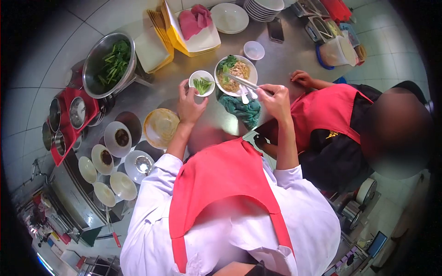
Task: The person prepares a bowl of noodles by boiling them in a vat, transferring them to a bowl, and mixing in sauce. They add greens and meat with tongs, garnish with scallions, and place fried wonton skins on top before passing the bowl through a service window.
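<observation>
My left hand (191, 105) is closed around a small white bowl (211, 77) of cut green stalks (201, 85). In my right hand (276, 101) is a pair of metal tongs (242, 82), their tips over a white bowl (253, 76) of noodles (240, 70). Dark leafy greens (228, 61) lie at that bowl's far left side. Two pale spoon-shaped pieces (244, 97) show at its near edge, below the tongs. A crumpled green cloth (241, 109) lies just in front of the noodle bowl.
Behind stand a small white cup (254, 50), stacked plates (263, 9) and a phone (276, 30). At left are a steel bowl of greens (87, 76), a red tray (93, 109) and several sauce bowls (117, 149). A co-worker in a red apron (317, 112) stands close at right.
</observation>
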